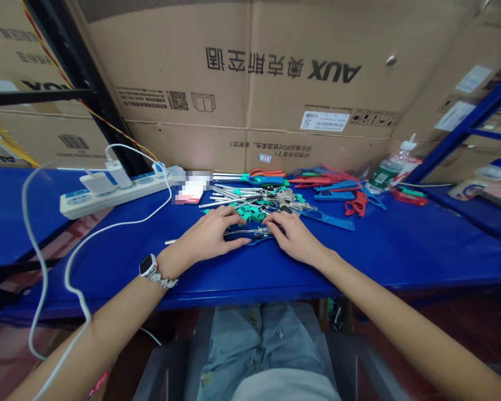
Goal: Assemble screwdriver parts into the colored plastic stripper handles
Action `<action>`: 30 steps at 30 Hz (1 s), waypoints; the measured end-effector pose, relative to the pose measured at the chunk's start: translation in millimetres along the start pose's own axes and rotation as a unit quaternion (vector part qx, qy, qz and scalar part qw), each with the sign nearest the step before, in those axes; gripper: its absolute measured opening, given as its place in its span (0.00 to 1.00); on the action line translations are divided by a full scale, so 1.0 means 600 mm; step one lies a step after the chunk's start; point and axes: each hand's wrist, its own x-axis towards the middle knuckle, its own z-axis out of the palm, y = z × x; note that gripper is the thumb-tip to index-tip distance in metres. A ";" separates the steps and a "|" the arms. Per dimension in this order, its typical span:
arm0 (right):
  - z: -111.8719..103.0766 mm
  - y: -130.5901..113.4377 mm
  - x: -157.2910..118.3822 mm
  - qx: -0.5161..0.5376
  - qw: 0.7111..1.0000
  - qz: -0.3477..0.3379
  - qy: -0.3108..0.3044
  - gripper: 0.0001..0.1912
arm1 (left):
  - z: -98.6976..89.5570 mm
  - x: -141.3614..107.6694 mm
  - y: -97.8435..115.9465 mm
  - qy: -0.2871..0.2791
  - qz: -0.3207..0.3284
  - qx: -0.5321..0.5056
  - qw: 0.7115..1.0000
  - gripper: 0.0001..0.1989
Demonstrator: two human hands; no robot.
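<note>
A slim blue plastic casing (256, 241) with a metal rod and a clear part in it, like a long-nosed gas lighter, lies low over the table between my hands. My left hand (215, 231) holds it from the left, thumb on the near side and fingers on the far side. At its right end, my right hand (291, 234) has its fingertips pinched on the clear part (264, 231). The exact grip is small and partly hidden. Just beyond my fingers is a heap of metal rods (221, 201) with green plastic pieces (250, 213).
Blue and red plastic casings (336, 195) lie at the back right, near a green-labelled bottle (386, 172). A white power strip (104, 197) with plugs and cables stands at the left. Behind the blue table (359, 256) rises a large cardboard box (250, 111).
</note>
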 end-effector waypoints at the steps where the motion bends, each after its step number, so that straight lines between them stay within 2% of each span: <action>1: 0.002 0.000 -0.001 -0.004 1.000 0.002 -0.004 0.10 | 0.000 0.000 0.001 -0.006 -0.003 0.002 1.000 0.20; 8: 0.015 0.001 -0.004 -0.026 1.000 0.004 -0.002 0.12 | 0.002 0.005 0.017 -0.029 -0.033 0.039 0.998 0.25; 13: 0.019 -0.001 -0.008 -0.055 0.998 -0.011 -0.015 0.13 | 0.004 0.010 0.020 -0.037 -0.066 0.021 0.997 0.19; 20: 0.017 -0.011 -0.010 -0.090 0.995 -0.022 -0.037 0.15 | 0.006 0.014 0.017 -0.024 -0.097 0.006 0.995 0.20; 23: 0.016 -0.012 -0.009 -0.086 0.995 -0.020 -0.040 0.15 | 0.006 0.009 0.014 -0.019 -0.080 -0.004 0.997 0.19; 30: 0.018 -0.006 -0.009 -0.077 0.996 -0.023 -0.037 0.14 | 0.001 -0.002 0.001 -0.021 0.014 0.007 1.000 0.14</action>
